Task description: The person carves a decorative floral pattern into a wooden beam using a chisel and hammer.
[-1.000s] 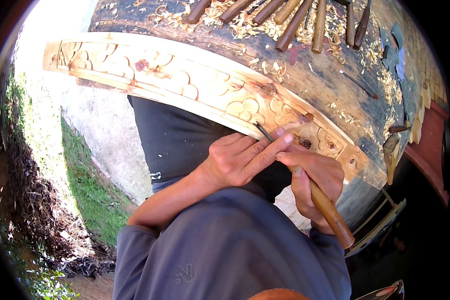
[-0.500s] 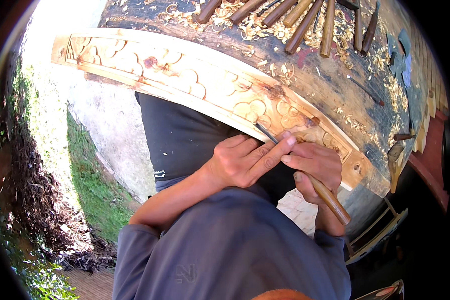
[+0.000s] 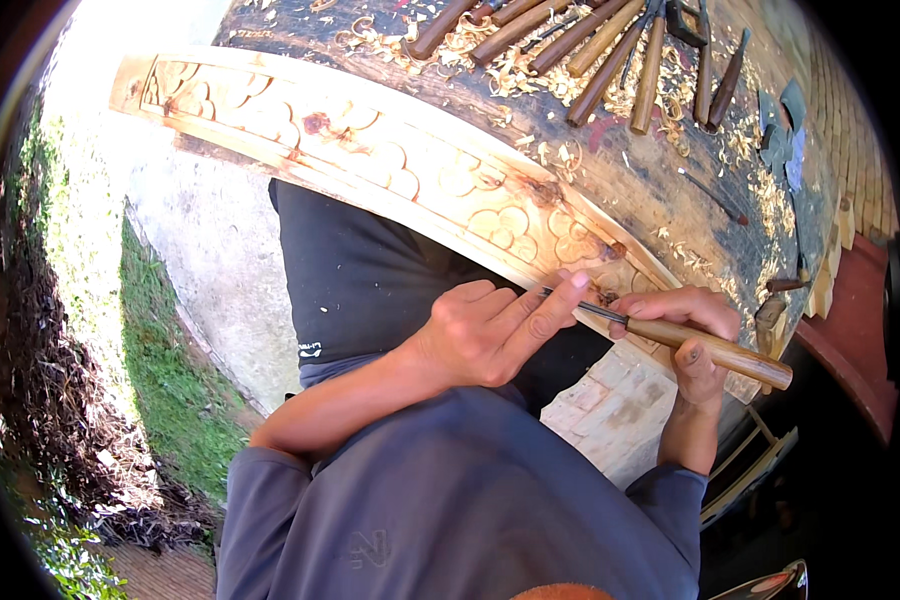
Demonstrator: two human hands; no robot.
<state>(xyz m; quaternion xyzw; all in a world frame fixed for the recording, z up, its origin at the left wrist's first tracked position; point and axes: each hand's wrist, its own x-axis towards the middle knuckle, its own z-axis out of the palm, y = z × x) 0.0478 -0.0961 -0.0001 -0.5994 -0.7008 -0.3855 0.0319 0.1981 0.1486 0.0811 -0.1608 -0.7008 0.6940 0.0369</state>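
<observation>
Right hand (image 3: 708, 313) grips chisel (image 3: 732, 356); left hand (image 3: 475, 335) at its tip, hold unclear, by panel's (image 3: 420, 165) near edge. Seemingly carving step; next cut calls for tip on wood.

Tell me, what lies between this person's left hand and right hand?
In the head view, the dark metal shank of the wood-handled tool spans the gap from the right hand to the left hand; the carved board shows behind it.
</observation>
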